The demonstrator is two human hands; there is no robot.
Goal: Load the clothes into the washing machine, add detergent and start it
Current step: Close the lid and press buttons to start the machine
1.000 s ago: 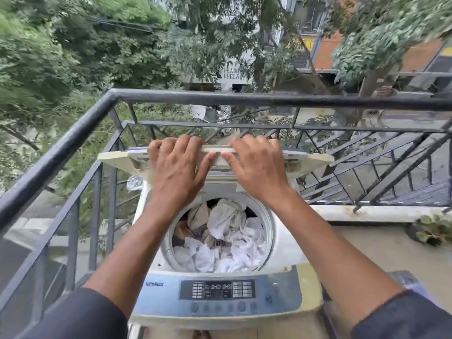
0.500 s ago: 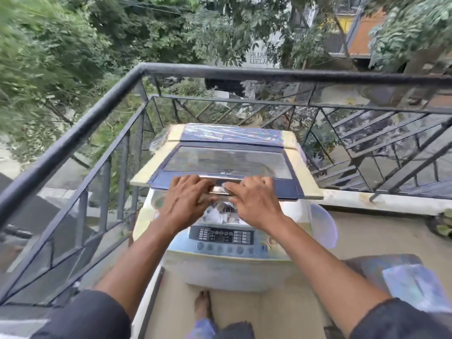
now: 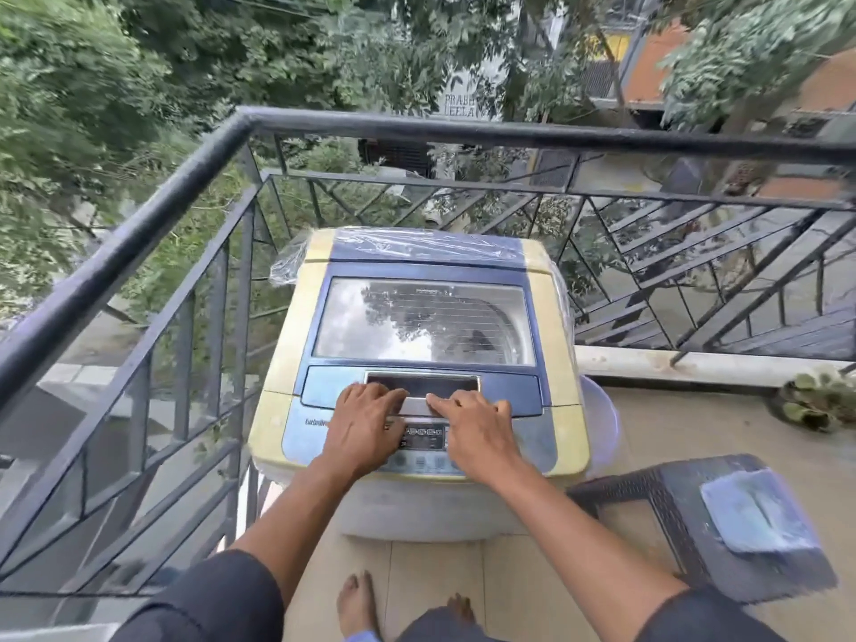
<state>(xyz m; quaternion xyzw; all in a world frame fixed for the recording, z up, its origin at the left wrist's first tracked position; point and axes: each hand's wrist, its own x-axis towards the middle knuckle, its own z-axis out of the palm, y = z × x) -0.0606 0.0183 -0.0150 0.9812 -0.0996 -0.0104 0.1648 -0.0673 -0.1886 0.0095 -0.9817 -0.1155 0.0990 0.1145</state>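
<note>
A top-loading washing machine [image 3: 278, 410], yellowed cream with a blue top, stands in the balcony corner. Its glass lid [image 3: 424, 322] lies flat and closed, mirroring sky and trees, so the clothes inside are hidden. My left hand [image 3: 363, 426] and my right hand [image 3: 475, 426] rest side by side with straight fingers on the lid's front handle [image 3: 417, 404], their palms covering most of the control panel [image 3: 424, 437]. Clear plastic wrap covers the machine's back section [image 3: 417, 245]. No detergent container is recognisable.
A black iron railing [image 3: 153, 215] runs along the left and behind the machine. At the right stands a dark woven stool [image 3: 667, 502] with a blue packet [image 3: 759, 509] on it. A pale tub [image 3: 602, 419] peeks out beside the machine. My bare feet [image 3: 356, 604] stand on tiles.
Both hands brought the lid down from upright to fully closed. The clothes in the drum were visible and are now covered. The view dropped lower.
</note>
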